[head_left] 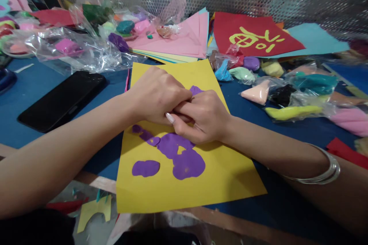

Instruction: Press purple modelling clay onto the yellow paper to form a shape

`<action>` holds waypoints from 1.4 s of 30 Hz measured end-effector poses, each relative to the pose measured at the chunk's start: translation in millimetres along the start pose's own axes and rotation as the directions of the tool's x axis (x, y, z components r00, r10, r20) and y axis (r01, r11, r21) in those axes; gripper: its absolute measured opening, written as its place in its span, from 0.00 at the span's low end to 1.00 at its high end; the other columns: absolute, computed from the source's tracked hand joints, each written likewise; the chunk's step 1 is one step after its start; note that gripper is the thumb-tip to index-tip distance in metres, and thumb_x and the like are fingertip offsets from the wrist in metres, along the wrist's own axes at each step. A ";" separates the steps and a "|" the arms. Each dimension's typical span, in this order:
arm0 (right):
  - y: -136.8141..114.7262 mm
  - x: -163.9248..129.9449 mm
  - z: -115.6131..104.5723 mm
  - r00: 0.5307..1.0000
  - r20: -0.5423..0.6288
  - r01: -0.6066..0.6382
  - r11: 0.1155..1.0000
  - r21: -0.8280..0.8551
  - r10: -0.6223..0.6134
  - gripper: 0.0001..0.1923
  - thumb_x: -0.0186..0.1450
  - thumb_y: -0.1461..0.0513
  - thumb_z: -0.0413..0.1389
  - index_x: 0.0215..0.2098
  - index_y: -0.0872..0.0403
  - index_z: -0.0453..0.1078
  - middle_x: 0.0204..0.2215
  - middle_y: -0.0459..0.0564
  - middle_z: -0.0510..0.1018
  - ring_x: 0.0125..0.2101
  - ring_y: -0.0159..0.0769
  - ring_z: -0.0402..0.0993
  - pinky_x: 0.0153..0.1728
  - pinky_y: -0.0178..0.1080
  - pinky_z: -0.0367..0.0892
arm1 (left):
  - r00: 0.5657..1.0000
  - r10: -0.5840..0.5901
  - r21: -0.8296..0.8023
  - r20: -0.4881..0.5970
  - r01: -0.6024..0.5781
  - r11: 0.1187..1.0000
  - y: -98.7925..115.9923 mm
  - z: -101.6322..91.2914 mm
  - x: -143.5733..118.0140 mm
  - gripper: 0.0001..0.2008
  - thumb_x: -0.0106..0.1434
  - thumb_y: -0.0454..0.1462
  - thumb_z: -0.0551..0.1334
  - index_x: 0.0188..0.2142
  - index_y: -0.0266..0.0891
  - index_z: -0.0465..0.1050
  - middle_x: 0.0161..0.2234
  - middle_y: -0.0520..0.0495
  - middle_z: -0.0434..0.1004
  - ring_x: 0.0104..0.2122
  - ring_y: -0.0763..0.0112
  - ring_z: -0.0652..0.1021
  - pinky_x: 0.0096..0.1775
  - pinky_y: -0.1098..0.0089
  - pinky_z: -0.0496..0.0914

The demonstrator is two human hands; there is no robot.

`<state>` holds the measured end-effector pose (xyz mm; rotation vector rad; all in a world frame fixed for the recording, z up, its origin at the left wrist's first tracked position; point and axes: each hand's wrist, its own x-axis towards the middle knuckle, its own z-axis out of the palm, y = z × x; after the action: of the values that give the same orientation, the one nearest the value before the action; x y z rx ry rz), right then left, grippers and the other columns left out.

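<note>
Above a yellow sheet of paper, my left hand and my right hand are pressed against each other, both with fingers curled closed. My right thumb lies along the underside of my left fingers. Whatever may be between the fingers is hidden. Beneath the hands, flattened purple clay is stuck to the paper in a joined shape, partly covered by my hands. A separate purple oval piece lies at the lower left of the sheet, and a bit of purple shows beyond my knuckles.
A black phone lies left of the paper. Bagged coloured clay spreads along the right, with more plastic bags at the back left. Behind are pink sheets and a red card with yellow lettering, against perforated metal.
</note>
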<state>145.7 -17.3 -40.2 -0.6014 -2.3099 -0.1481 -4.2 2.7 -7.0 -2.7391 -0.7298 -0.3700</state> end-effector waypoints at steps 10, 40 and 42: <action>-0.2 0.0 -0.2 1.000 0.029 -0.008 1.000 -0.001 0.008 0.22 0.60 0.56 0.42 0.14 0.55 0.66 0.10 0.43 0.64 0.13 0.25 0.54 0.19 0.33 0.46 | 0.988 -0.066 0.002 0.137 0.067 0.998 3.6 -5.9 3.7 0.13 0.47 0.44 0.51 0.18 0.37 0.62 0.15 0.50 0.64 0.16 0.78 0.60 0.22 0.73 0.45; -1.9 2.8 -3.1 0.977 0.186 -0.106 0.994 0.012 0.102 0.24 0.60 0.55 0.40 0.16 0.56 0.68 0.11 0.44 0.60 0.14 0.25 0.45 0.19 0.34 0.40 | 0.951 -0.117 -0.029 0.285 0.131 0.991 3.7 -8.9 6.7 0.08 0.43 0.41 0.49 0.16 0.39 0.56 0.14 0.50 0.61 0.15 0.76 0.60 0.21 0.71 0.47; -1.9 3.1 -3.2 0.976 0.191 -0.107 0.994 0.010 0.103 0.23 0.60 0.55 0.40 0.16 0.56 0.68 0.11 0.44 0.60 0.14 0.25 0.45 0.20 0.34 0.39 | 0.951 -0.124 -0.027 0.283 0.137 0.990 3.7 -8.9 6.8 0.08 0.42 0.41 0.49 0.16 0.39 0.55 0.14 0.50 0.61 0.15 0.75 0.60 0.21 0.70 0.47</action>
<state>144.9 -18.7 -35.6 -0.7542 -2.4524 -0.0167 1.9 -0.3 2.7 -2.8275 -0.9892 -0.0216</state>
